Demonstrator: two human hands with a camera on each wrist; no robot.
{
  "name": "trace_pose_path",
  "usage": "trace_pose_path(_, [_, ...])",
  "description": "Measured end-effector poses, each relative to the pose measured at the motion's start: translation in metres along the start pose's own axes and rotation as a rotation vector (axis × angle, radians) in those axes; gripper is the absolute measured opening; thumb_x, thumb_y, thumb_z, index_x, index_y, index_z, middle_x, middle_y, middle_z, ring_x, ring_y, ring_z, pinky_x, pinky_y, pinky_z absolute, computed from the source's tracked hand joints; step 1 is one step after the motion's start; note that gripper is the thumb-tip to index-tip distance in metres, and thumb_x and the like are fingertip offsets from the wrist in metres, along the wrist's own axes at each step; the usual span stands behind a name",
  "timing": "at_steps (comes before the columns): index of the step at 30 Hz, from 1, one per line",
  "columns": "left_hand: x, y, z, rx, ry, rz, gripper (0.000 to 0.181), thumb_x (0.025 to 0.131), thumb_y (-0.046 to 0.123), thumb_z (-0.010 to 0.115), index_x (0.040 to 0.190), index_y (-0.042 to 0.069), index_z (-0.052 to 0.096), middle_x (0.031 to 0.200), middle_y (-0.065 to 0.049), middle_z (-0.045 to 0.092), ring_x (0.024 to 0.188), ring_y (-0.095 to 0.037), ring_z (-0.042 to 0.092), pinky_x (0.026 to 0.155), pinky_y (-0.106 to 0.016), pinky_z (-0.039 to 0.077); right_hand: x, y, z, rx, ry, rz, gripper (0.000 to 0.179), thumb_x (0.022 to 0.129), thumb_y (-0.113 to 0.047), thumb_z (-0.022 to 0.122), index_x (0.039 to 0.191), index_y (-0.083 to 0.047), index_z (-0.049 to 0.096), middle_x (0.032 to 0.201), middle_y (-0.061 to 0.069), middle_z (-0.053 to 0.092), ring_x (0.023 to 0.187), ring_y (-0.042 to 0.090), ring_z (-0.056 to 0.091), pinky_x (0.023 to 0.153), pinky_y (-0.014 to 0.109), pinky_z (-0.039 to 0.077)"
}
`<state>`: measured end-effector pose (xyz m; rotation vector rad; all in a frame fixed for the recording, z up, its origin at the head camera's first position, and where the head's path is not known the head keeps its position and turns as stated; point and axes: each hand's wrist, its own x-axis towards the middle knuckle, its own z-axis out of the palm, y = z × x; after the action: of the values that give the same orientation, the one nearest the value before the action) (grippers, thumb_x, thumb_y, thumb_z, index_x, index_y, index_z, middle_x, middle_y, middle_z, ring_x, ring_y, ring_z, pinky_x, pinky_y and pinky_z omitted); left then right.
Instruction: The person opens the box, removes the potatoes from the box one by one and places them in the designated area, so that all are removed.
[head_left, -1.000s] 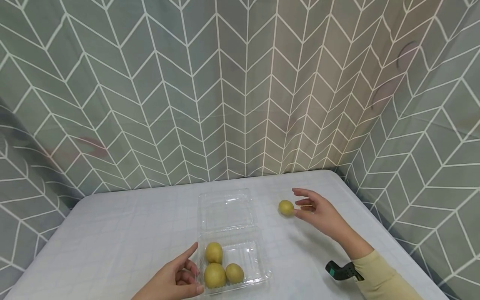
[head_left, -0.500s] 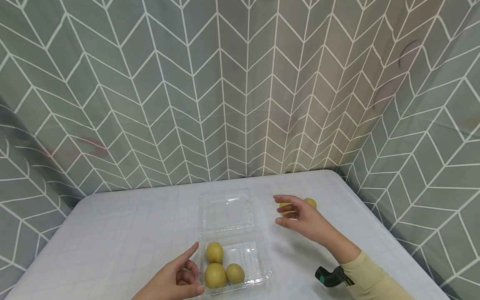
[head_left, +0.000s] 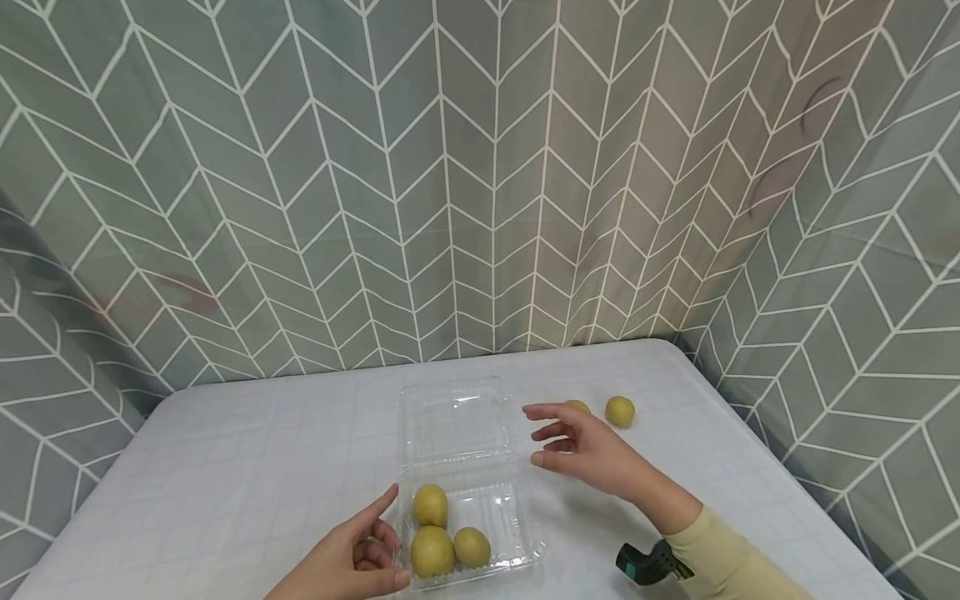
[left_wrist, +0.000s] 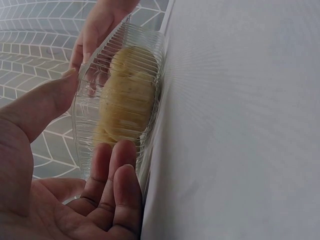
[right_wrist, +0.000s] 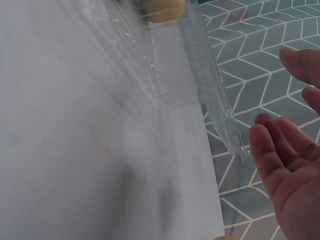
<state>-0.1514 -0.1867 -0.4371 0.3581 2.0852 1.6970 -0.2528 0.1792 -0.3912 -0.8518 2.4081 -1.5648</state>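
Lying on a white-covered bench (head_left: 247, 483) in the head view is a clear ridged plastic container (head_left: 497, 510), its hinged clear lid (head_left: 453, 427) laid back toward 12 o'clock. Three round yellow fruits (head_left: 432, 551) sit inside, at 10, 8 and 6 o'clock. The left hand (head_left: 347, 552) is at the container's 9 o'clock, thumb and index finger spread along the wall. The right hand (head_left: 591, 452) hovers at its 2 o'clock, the grip apart with nothing held. Just beyond are two loose yellow fruits (head_left: 620, 411), one partly hidden by that hand.

In the left-wrist view, the left grip is also apart: the thumb tip meets the container's rim, and the other fingertips are by its ridged wall toward 7 o'clock.

In the right-wrist view, the right hand is at 4 o'clock, thumb and fingers apart; the container slants across 12 o'clock, a blurred fruit inside.
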Motion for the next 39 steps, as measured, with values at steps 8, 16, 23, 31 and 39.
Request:
trace_pose_path(8, [0.001, -0.001, 0.0, -0.008, 0.004, -0.008, 0.097, 0.087, 0.015, 0.077, 0.155, -0.006, 0.012, 0.103, -0.011, 0.053, 0.087, -0.021, 0.061, 0.075, -0.025, 0.054, 0.002, -0.002, 0.016, 0.071, -0.08, -0.055, 0.054, 0.087, -0.015, 0.078, 0.137, -0.015, 0.057, 0.14, 0.004, 0.051, 0.116, 0.033, 0.059, 0.093, 0.041, 0.05])
trace_pose_path(16, [0.002, -0.001, 0.001, -0.006, 0.009, -0.012, 0.097, 0.087, 0.015, 0.077, 0.155, -0.006, 0.011, 0.103, -0.011, 0.053, 0.087, -0.022, 0.061, 0.075, -0.025, 0.054, 0.007, -0.003, 0.029, 0.084, -0.161, -0.069, 0.051, 0.089, -0.016, 0.077, 0.136, -0.017, 0.057, 0.139, 0.004, 0.053, 0.119, 0.032, 0.058, 0.096, 0.039, 0.049])
trace_pose_path(23, [0.002, -0.001, 0.001, -0.027, 0.008, -0.034, 0.096, 0.088, 0.016, 0.077, 0.156, -0.004, 0.012, 0.103, -0.011, 0.053, 0.088, -0.022, 0.06, 0.075, -0.025, 0.053, 0.013, -0.005, 0.04, 0.081, -0.266, -0.079, 0.048, 0.09, -0.015, 0.075, 0.135, -0.015, 0.057, 0.135, 0.003, 0.054, 0.12, 0.034, 0.056, 0.097, 0.035, 0.048])
trace_pose_path(31, [0.003, -0.001, 0.001, -0.031, 0.001, -0.038, 0.096, 0.088, 0.017, 0.076, 0.156, -0.004, 0.011, 0.103, -0.011, 0.053, 0.087, -0.022, 0.06, 0.075, -0.025, 0.053, 0.017, -0.014, 0.052, 0.011, -0.416, -0.128, 0.046, 0.09, -0.017, 0.076, 0.132, -0.018, 0.059, 0.131, -0.005, 0.056, 0.118, 0.026, 0.059, 0.094, 0.031, 0.049])
trace_pose_path(39, [0.003, 0.0, 0.0, -0.035, -0.003, -0.036, 0.096, 0.089, 0.016, 0.076, 0.156, -0.004, 0.01, 0.103, -0.011, 0.053, 0.087, -0.022, 0.06, 0.076, -0.025, 0.053, 0.019, -0.02, 0.058, -0.135, -0.506, -0.191, 0.045, 0.09, -0.015, 0.075, 0.133, -0.014, 0.06, 0.129, -0.003, 0.059, 0.113, 0.012, 0.06, 0.089, 0.024, 0.05])
